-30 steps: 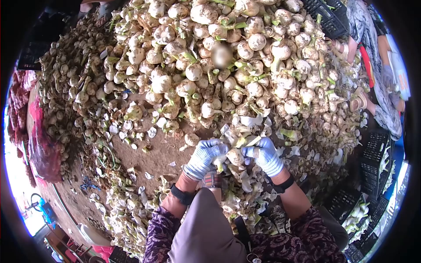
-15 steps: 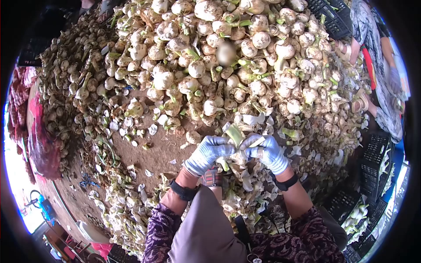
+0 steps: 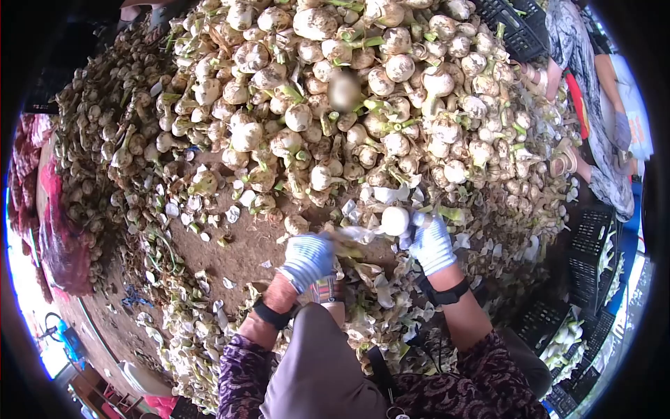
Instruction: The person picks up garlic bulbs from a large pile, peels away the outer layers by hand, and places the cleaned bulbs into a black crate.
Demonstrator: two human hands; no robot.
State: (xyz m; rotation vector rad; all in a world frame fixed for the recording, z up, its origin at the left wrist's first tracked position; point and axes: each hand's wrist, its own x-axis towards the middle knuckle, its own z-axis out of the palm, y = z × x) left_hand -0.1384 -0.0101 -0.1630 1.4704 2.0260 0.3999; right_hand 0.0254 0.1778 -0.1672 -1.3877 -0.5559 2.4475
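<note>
A clean white garlic bulb (image 3: pixel 395 221) is held in my right hand (image 3: pixel 433 246), its fingers and thumb closed on the bulb's right side. My left hand (image 3: pixel 307 261) is apart from it, closed on a motion-blurred strip of garlic skin (image 3: pixel 354 233) that trails toward the bulb. Both hands wear striped white-and-blue gloves. Beyond them rises a large heap of unpeeled, soil-stained garlic bulbs (image 3: pixel 298 117) with green stem stubs. Loose peelings (image 3: pixel 380 297) lie beneath and between my hands.
Black plastic crates (image 3: pixel 592 234) stand at the right; one lower crate (image 3: pixel 544 325) is beside pale stems or bulbs. Another person's leg in patterned cloth (image 3: pixel 590 105) is at the upper right. Pink mesh sacks (image 3: pixel 66 244) lie at the left.
My hands were together at the bulb and have moved apart. The left went left with a strip of skin; the right keeps the bulb, whose smooth white surface now shows.
</note>
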